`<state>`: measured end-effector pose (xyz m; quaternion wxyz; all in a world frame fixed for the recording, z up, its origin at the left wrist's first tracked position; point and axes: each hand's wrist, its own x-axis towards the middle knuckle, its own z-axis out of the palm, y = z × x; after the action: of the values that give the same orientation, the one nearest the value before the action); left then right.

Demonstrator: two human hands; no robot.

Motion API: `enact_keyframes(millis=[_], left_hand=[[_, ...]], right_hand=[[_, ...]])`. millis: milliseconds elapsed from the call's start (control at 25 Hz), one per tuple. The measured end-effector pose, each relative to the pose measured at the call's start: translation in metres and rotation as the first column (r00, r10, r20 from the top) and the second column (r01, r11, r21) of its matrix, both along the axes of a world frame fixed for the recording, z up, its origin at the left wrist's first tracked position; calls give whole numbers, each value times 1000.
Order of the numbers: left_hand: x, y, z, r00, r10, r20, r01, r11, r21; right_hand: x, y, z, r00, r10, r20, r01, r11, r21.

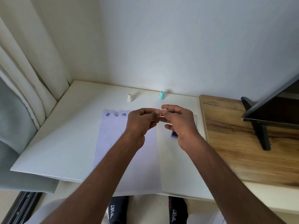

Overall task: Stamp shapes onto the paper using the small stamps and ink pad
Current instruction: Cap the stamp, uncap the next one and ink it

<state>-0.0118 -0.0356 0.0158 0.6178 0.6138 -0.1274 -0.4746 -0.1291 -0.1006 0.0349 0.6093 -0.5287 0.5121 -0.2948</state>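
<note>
Pink stamp (163,110) pinched by both hands; right hand (179,125) hides ink pad (174,135); paper (113,143) beneath.

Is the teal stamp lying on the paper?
No, the teal stamp stands upright on the white table, beyond the far edge of the paper.

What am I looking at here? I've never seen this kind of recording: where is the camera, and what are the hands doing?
There is no machine. One camera sits on a person's head and looks down at their two bare hands over a white table. The left hand and right hand meet above the paper and pinch a small pink stamp between them. Three purple prints already sit along the paper's top edge. Behind stand a cream stamp and a teal stamp. A purple ink pad peeks from under the right hand. On the right are a wooden board and a dark screen on a stand.
</note>
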Motion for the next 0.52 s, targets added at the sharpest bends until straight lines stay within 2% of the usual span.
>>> enact_keyframes(millis=[200, 360, 520], left_hand=[[4, 2, 0, 990, 2, 141, 0, 1000, -10], [6, 5, 1, 983, -21, 182, 21, 1000, 0], [12, 7, 9, 974, -129, 185, 129, 992, 11]], right_hand=[[-2, -4, -1, 998, 51, -28, -53, 997, -51], [-5, -8, -2, 988, 124, -88, -131, 988, -78], [-8, -14, 1, 980, 182, -83, -189, 979, -79]])
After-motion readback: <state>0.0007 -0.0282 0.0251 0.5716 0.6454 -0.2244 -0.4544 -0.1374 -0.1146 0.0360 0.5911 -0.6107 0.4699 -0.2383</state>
